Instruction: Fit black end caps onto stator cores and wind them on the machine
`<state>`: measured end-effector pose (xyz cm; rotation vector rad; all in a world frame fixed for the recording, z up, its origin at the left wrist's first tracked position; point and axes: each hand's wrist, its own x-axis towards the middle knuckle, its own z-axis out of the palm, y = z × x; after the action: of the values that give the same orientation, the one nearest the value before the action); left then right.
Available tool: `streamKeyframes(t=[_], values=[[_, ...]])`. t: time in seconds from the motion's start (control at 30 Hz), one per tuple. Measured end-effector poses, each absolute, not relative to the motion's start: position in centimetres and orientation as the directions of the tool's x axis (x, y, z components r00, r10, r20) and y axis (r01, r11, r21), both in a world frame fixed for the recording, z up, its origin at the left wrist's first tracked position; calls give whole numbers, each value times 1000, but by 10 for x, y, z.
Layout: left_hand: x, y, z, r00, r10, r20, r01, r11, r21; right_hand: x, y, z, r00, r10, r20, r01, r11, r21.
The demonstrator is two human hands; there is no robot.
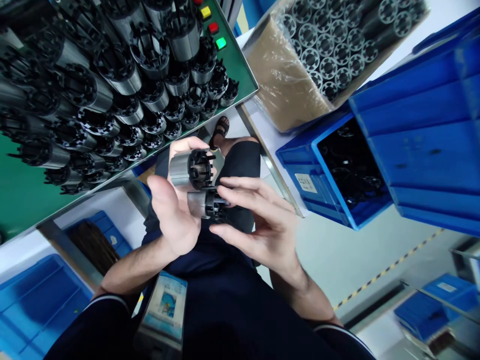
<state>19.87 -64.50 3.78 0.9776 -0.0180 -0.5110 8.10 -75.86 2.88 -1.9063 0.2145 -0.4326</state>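
Two stator cores, steel cylinders with black pronged plastic ends, lie side by side in my left hand (172, 210). The upper stator core (180, 170) rests against the fingers, its pronged end facing right. Below it, the lower stator core (197, 204) sits close to the palm, and the left thumb sticks up apart from both. My right hand (268, 220) reaches in from the right, fingers and thumb around the black pronged end of the lower core. Its fingertips partly cover those prongs. Both hands are over my lap, off the bench edge.
A green bench (26, 195) at upper left carries stacked rows of similar stator cores (120, 70). At upper right are a plastic-lined carton (277, 75) of ring-ended parts and a blue crate (311, 165) with dark parts. A larger blue bin (416, 125) stands beside it.
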Motion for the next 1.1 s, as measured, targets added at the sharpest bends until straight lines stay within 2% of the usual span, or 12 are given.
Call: streamKeyframes(t=[0.23, 0.4, 0.63, 0.8, 0.97, 1.1], values=[[197, -644, 37, 867, -413, -279, 420, 305, 854, 76, -753, 22, 889, -401, 223, 68, -365, -929], [197, -647, 33, 879, -396, -267, 420, 373, 827, 75, -752, 21, 888, -398, 232, 90, -343, -935], [191, -638, 21, 877, -422, -229, 400, 376, 836, 75, -757, 22, 904, -394, 164, 39, -308, -951], [194, -638, 16, 815, -470, -338, 530, 370, 763, 79, -760, 17, 923, -380, 61, -8, -178, -984], [202, -644, 15, 791, -348, -504, 609, 358, 708, 82, -749, 17, 875, -416, 247, 39, -447, -893], [206, -641, 10, 600, -421, -680, 799, 285, 529, 86, -752, 11, 897, -400, 189, -7, -441, -898]])
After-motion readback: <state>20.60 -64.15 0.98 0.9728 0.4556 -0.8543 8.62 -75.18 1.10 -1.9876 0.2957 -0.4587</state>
